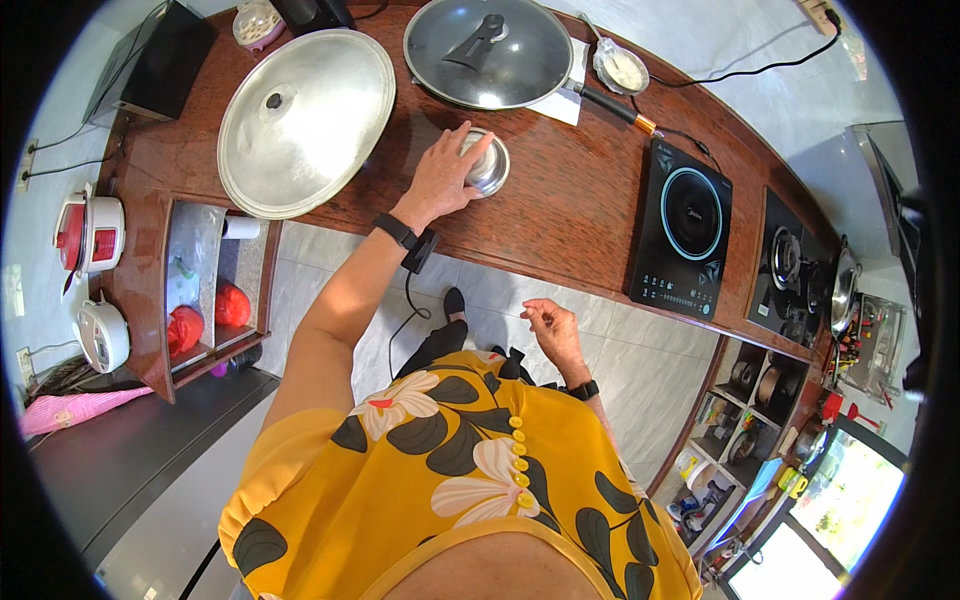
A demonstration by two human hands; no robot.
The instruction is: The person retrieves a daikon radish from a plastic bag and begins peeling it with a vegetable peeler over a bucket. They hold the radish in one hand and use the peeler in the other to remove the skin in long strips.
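Note:
My left hand [444, 174] is on a small stainless steel bowl [491, 166] on the brown countertop [559, 202], its thumb and fingers spread across the bowl's left side and rim. Part of the bowl is hidden under that hand. My right hand [553, 328] hangs in front of the counter's edge, fingers loosely curled, with nothing visible in it. Behind the bowl is a black frying pan with a glass lid [517, 64]. A large domed metal lid [315, 120] lies to the left of my left hand.
An induction cooker [682, 232] stands on the right, with a gas hob [787, 262] beyond it. A clear dish of pale food [624, 71] sits behind the pan's handle [609, 103]. At the back left are a black box-shaped appliance [161, 64] and a small container [257, 25]. Open shelves lie below.

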